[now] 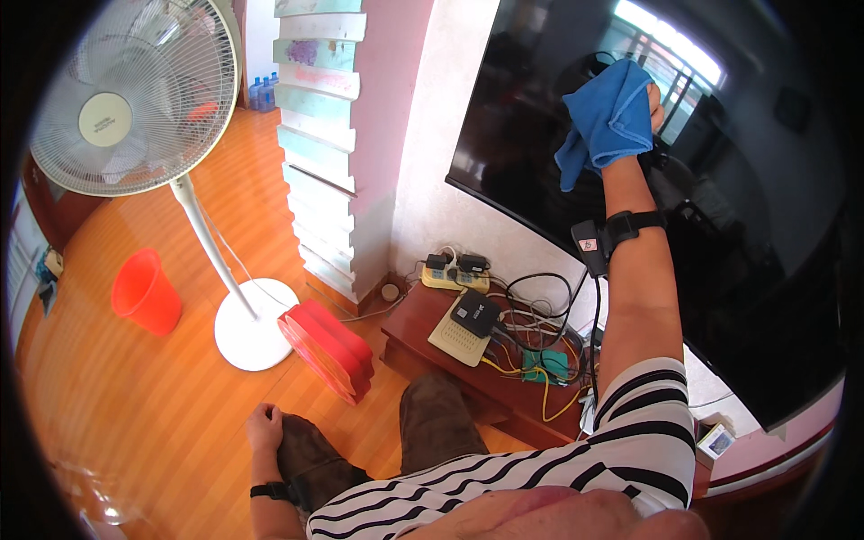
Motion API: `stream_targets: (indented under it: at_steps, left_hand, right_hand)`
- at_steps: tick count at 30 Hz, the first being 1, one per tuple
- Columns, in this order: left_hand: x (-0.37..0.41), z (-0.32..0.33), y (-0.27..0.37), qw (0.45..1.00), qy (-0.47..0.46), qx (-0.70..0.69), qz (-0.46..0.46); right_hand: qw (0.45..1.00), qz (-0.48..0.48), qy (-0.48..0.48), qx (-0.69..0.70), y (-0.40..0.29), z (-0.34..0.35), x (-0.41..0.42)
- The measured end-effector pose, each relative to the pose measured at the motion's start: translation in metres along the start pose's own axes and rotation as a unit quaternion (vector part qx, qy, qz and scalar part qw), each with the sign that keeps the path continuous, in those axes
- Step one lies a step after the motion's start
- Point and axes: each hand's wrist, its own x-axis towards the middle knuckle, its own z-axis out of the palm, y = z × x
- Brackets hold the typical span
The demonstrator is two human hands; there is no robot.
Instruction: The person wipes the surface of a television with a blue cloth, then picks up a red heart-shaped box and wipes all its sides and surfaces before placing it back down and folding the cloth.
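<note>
My right hand (pixel 655 108) is raised in front of a wall-mounted flat-screen television (pixel 533 155), gripping a blue cloth (pixel 615 118). The cloth covers most of the hand and lies against the dark, glossy screen, with one corner hanging down. Whatever part of the palm presses on the glass is hidden. A black strap with a small cabled device (pixel 590 246) sits on my right forearm. Down beside my left knee, my left hand (pixel 264 426) hangs with its fingers curled in and nothing visible in them.
Below the television, a reddish-brown wooden cabinet (pixel 418 331) carries a power strip (pixel 455 277), a black box (pixel 476 312) on a pale router (pixel 459 341), and tangled cables (pixel 540 317). A red plastic stool (pixel 327 347), a standing fan (pixel 256 324) and a red bin (pixel 147 290) stand leftward.
</note>
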Motion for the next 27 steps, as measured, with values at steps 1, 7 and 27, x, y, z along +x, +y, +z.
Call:
stream_targets:
  at_steps: [1, 7, 27]
  left_hand:
    - [0.0, 0.003, 0.003, 1.0, -0.007, -0.003, -0.003]
    - [-0.001, 0.001, 0.004, 1.0, 0.0, -0.003, 0.0]
    - [-0.016, -0.016, 0.022, 0.996, -0.06, 0.018, -0.069]
  right_hand:
    - [1.0, 0.003, 0.003, -0.027, -0.005, -0.009, 0.007]
    - [0.992, -0.049, -0.094, -0.07, 0.015, 0.0, -0.007]
    - [0.954, -0.105, -0.145, -0.241, -0.035, -0.049, -0.028]
